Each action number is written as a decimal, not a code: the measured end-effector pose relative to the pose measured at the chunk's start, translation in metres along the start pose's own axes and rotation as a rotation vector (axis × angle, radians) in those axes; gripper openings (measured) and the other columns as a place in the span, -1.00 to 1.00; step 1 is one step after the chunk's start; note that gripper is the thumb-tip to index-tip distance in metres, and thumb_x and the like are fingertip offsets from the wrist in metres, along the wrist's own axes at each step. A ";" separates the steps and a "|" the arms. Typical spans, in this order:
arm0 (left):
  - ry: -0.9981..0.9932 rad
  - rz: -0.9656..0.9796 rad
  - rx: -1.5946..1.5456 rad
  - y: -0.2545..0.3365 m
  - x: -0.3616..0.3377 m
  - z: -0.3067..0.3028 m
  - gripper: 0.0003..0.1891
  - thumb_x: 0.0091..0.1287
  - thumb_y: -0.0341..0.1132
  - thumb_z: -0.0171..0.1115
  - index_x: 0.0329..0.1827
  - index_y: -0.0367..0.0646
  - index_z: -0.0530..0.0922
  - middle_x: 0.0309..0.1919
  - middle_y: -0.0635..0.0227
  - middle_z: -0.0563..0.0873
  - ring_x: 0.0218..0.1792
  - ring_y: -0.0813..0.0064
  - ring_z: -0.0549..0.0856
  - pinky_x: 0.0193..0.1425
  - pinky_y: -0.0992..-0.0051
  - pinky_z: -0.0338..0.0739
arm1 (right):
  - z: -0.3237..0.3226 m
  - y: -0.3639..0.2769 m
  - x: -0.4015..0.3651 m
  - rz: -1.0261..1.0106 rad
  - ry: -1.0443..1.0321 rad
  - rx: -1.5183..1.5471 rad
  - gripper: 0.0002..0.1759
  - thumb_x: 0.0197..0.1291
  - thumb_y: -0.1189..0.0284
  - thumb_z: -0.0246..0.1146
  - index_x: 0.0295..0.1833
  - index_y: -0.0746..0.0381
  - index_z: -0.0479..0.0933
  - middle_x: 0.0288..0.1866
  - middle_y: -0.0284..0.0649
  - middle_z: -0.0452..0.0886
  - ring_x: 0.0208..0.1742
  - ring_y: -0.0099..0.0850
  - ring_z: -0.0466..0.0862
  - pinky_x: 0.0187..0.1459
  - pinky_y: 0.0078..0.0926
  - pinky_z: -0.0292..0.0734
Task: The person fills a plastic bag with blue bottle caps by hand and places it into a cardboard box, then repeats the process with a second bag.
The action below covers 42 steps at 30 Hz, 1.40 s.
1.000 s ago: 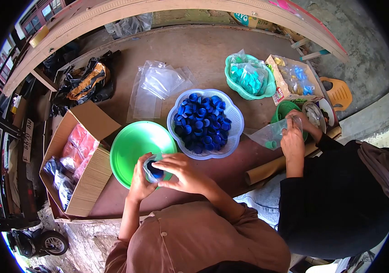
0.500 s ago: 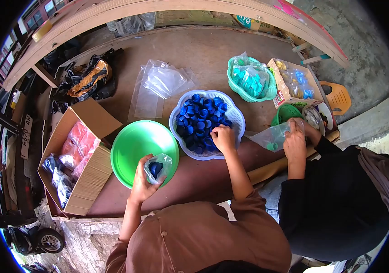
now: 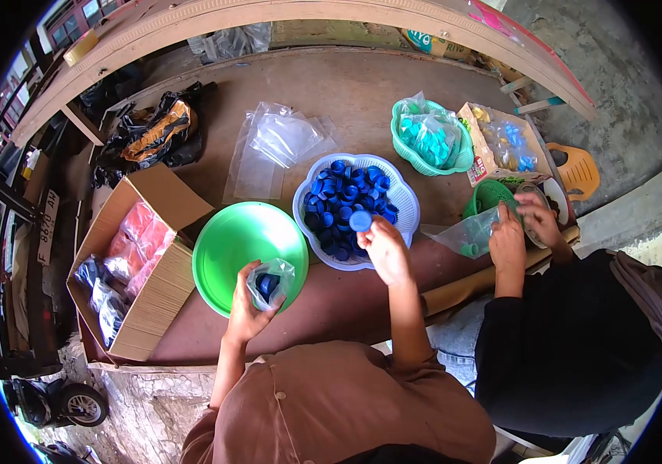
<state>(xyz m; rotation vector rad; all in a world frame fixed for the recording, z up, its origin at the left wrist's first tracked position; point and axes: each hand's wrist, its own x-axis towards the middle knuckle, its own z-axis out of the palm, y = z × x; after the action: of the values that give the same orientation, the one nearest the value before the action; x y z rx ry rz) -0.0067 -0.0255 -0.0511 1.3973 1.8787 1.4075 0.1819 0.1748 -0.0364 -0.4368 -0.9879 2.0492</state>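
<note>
My left hand (image 3: pixel 246 313) is closed around a clear plastic bag (image 3: pixel 285 277), its mouth open, with dark blue caps (image 3: pixel 267 285) inside. It is at the front edge of a shallow green basin (image 3: pixel 230 238). Between the fingertips of my right hand (image 3: pixel 386 249) is a round blue bottle cap (image 3: pixel 360 221), raised over the front right rim of a pale lavender basket (image 3: pixel 305 172). A heap of the same blue caps (image 3: pixel 344 189) fills that basket.
A cardboard box (image 3: pixel 154 305) with bagged pink and dark pieces stands at left. Flat clear bags (image 3: pixel 257 158) lie behind the basins. At right, a co-worker's hands (image 3: pixel 507 249) hold a bag with a green cap. Beyond are a turquoise basket (image 3: pixel 462 157) and a carton (image 3: pixel 485 158).
My right hand has lifted from the heap with a blue cap in its fingers. My left hand still holds the bag. One of the co-worker's hands has moved away from their bag.
</note>
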 end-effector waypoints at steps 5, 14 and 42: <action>0.018 0.008 -0.042 0.000 -0.001 0.002 -0.22 -0.13 -0.46 0.42 0.19 -0.29 0.19 0.00 0.05 0.48 0.03 0.20 0.53 0.12 0.37 0.41 | 0.082 0.020 -0.021 -0.458 -0.338 -1.024 -0.93 -0.03 0.48 0.25 -0.38 0.22 0.56 -0.09 -0.16 0.47 -0.04 -0.25 0.44 0.00 -0.30 0.31; -0.051 -0.084 0.052 -0.004 -0.004 -0.002 -0.23 -0.14 -0.47 0.41 0.19 -0.25 0.21 0.05 0.07 0.44 0.09 0.12 0.48 0.17 0.29 0.38 | 0.083 0.059 -0.026 -0.388 -0.615 -1.199 -0.87 -0.07 0.46 0.31 -0.32 0.10 0.65 0.27 -0.08 0.28 0.32 -0.01 0.19 0.26 -0.08 0.16; 0.307 -0.222 -0.397 -0.026 0.042 -0.033 -0.74 0.40 -0.31 -0.04 0.04 -0.24 0.45 -0.17 0.37 0.56 -0.18 0.64 0.52 -0.03 0.62 0.40 | -0.050 0.037 0.008 -0.489 0.113 -1.602 -0.74 -0.14 0.47 0.34 -0.23 0.17 0.53 -0.20 -0.20 0.51 -0.12 -0.16 0.51 -0.09 -0.23 0.41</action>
<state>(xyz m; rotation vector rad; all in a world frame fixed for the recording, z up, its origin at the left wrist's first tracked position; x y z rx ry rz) -0.0620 -0.0035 -0.0514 0.7963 1.7318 1.8302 0.1876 0.1920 -0.0969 -0.9272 -2.2221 0.4379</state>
